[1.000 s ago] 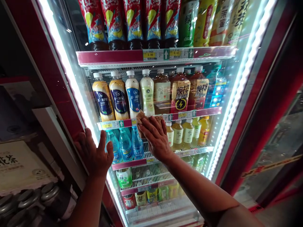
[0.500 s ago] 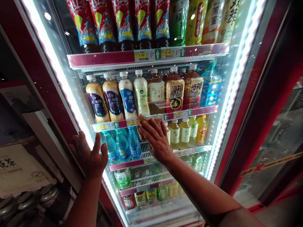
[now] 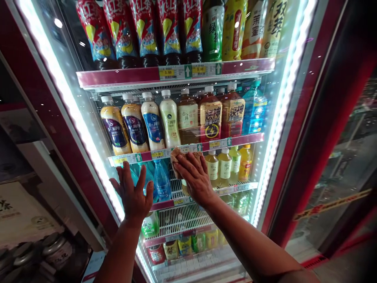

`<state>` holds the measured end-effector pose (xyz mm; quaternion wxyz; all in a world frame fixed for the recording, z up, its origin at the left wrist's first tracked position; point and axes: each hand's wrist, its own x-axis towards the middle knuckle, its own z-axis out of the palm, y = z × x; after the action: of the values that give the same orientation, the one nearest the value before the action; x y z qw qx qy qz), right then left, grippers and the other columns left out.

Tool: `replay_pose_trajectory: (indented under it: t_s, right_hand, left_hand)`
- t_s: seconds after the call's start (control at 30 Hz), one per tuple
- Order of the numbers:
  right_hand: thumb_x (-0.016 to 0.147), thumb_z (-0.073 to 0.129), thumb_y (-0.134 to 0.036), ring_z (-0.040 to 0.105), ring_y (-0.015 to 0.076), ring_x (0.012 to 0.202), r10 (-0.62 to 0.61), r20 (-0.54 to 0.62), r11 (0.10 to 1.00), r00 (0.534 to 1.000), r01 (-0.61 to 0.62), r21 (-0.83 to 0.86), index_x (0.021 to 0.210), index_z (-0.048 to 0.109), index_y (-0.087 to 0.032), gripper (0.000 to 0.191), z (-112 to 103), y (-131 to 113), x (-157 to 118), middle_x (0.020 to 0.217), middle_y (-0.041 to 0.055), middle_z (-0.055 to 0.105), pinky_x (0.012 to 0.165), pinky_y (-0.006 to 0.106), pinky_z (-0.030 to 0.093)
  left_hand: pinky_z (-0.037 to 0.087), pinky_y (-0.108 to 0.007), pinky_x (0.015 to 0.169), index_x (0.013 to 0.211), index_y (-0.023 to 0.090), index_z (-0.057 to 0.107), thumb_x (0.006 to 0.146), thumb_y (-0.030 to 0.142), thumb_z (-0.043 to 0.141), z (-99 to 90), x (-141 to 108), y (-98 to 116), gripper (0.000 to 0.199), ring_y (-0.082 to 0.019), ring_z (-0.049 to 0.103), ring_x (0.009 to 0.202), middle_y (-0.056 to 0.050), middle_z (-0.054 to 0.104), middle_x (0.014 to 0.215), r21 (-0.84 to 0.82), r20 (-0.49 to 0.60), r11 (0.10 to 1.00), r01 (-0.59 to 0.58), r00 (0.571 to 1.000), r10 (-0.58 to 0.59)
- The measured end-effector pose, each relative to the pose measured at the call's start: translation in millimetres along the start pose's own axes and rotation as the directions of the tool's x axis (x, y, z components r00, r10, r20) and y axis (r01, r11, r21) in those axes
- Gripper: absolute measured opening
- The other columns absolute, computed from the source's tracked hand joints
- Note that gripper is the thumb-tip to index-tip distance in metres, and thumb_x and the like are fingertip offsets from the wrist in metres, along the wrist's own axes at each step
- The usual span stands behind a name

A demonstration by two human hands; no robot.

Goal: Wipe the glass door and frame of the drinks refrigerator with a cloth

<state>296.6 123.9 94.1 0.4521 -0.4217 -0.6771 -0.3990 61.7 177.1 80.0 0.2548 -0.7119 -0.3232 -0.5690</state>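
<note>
- Lit, glass-fronted drinks cooler.
- Brown cloth beneath the right hand, fingers slightly spread; upper edge runs sideways, long axis hidden.
- Left hand splayed, fingers upward.

The top visible shelf (price tags along its edge) carries five red-labelled bottles beside a green-labelled bottle.

Left hand, below and left of center: back toward the viewer, fingers fanned and pointing upward, thumb held apart on the right. Left forearm: bare, steeply inclined from the bottom edge. Right hand, just below center: back toward the viewer, fingers extended, close together, slanted toward upper left. Right forearm: bare, diagonal from lower right.
</note>
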Motion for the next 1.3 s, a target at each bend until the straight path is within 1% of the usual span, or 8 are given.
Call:
replay_pose_trajectory:
  t_s: [0.1, 0.27, 0.5, 0.73, 0.97, 1.07, 1.17, 1.3]
  right_hand:
    - [0.101, 0.05, -0.015, 0.027, 0.0154, 0.16, 0.001, 0.024, 1.0, 1.0, -0.001, 0.001, 0.165, 0.012, -0.04, 0.078, -3, 6, -1, 0.161, -0.0093, 0.05, 0.137, 0.046, 0.016]
    - [0.102, 0.049, -0.015, 0.027, 0.0171, 0.16, 0.083, -0.028, 0.996, 0.996, -0.083, -0.02, 0.165, 0.01, -0.043, 0.08, -7, 19, 6, 0.162, -0.0091, 0.049, 0.136, 0.049, 0.015]
    - [0.102, 0.049, -0.016, 0.028, 0.016, 0.159, 0.0, 0.021, 1.0, 1.0, 0.0, 0.0, 0.166, 0.014, -0.04, 0.076, -9, 20, -16, 0.159, -0.0089, 0.053, 0.137, 0.046, 0.013]
    - [0.103, 0.048, -0.014, 0.028, 0.0172, 0.16, 0.099, -0.087, 0.995, 0.991, -0.1, -0.002, 0.165, 0.016, -0.044, 0.075, -18, 47, -1, 0.159, -0.008, 0.053, 0.137, 0.047, 0.014]
    - [0.103, 0.047, -0.014, 0.026, 0.0158, 0.16, 0.028, -0.047, 0.999, 0.998, -0.026, 0.038, 0.162, 0.031, -0.037, 0.065, -20, 48, -23, 0.154, -0.0065, 0.058, 0.137, 0.044, 0.01]
    - [0.102, 0.049, -0.013, 0.026, 0.0156, 0.16, 0.029, -0.054, 0.999, 0.998, -0.027, 0.024, 0.162, 0.03, -0.037, 0.068, -27, 58, -16, 0.155, -0.0063, 0.057, 0.137, 0.044, 0.01]
    - [0.102, 0.05, -0.013, 0.026, 0.0162, 0.16, 0.073, -0.067, 0.997, 0.995, -0.073, 0.011, 0.163, 0.026, -0.04, 0.071, -31, 65, -10, 0.157, -0.0069, 0.055, 0.137, 0.046, 0.012]
    - [0.102, 0.048, -0.013, 0.025, 0.0155, 0.16, 0.064, -0.063, 0.998, 0.996, -0.064, 0.007, 0.162, 0.031, -0.039, 0.067, -31, 64, -24, 0.155, -0.007, 0.058, 0.137, 0.046, 0.011]
  left_hand:
    - [-0.007, -0.068, 0.127, 0.162, 0.039, 0.029, 0.097, 0.033, 0.059, 4.4, -4, 1, 0.071, -0.035, -0.002, 0.163, -0.003, 0.0, 0.176, 0.024, 0.023, 1.0, 0.006, 1.0, -0.007]
    - [-0.006, -0.068, 0.127, 0.161, 0.041, 0.028, 0.097, 0.036, 0.058, 6.5, -8, -2, 0.071, -0.035, 0.0, 0.163, -0.002, 0.001, 0.176, 0.038, 0.024, 0.999, 0.021, 0.999, -0.022]
    - [-0.006, -0.062, 0.129, 0.163, 0.036, 0.026, 0.098, 0.034, 0.057, 6.3, -11, -1, 0.072, -0.033, -0.002, 0.163, -0.004, 0.0, 0.176, 0.083, 0.032, 0.997, 0.006, 0.999, -0.009]
    - [-0.006, -0.059, 0.13, 0.165, 0.033, 0.021, 0.099, 0.031, 0.054, 9.3, -13, 4, 0.073, -0.031, -0.004, 0.163, -0.005, -0.002, 0.176, 0.128, 0.034, 0.991, 0.033, 0.999, -0.037]
    - [-0.009, -0.059, 0.129, 0.165, 0.029, 0.021, 0.099, 0.031, 0.052, 16.2, -17, 11, 0.073, -0.031, -0.008, 0.163, -0.007, -0.004, 0.176, 0.111, 0.005, 0.991, 0.073, 0.997, -0.074]
    - [-0.009, -0.059, 0.128, 0.166, 0.027, 0.02, 0.1, 0.031, 0.051, 16.2, -17, 15, 0.073, -0.03, -0.009, 0.163, -0.008, -0.004, 0.176, 0.114, 0.006, 0.99, 0.084, 0.996, -0.085]
    - [-0.007, -0.059, 0.129, 0.166, 0.027, 0.018, 0.1, 0.031, 0.051, 16.4, -18, 19, 0.073, -0.03, -0.008, 0.163, -0.009, -0.004, 0.176, 0.121, 0.008, 0.987, 0.101, 0.995, -0.103]
    - [-0.005, -0.06, 0.129, 0.166, 0.026, 0.016, 0.1, 0.033, 0.051, 17.7, -22, 21, 0.076, -0.031, -0.007, 0.163, -0.011, -0.002, 0.176, 0.145, 0.005, 0.982, 0.118, 0.993, -0.12]
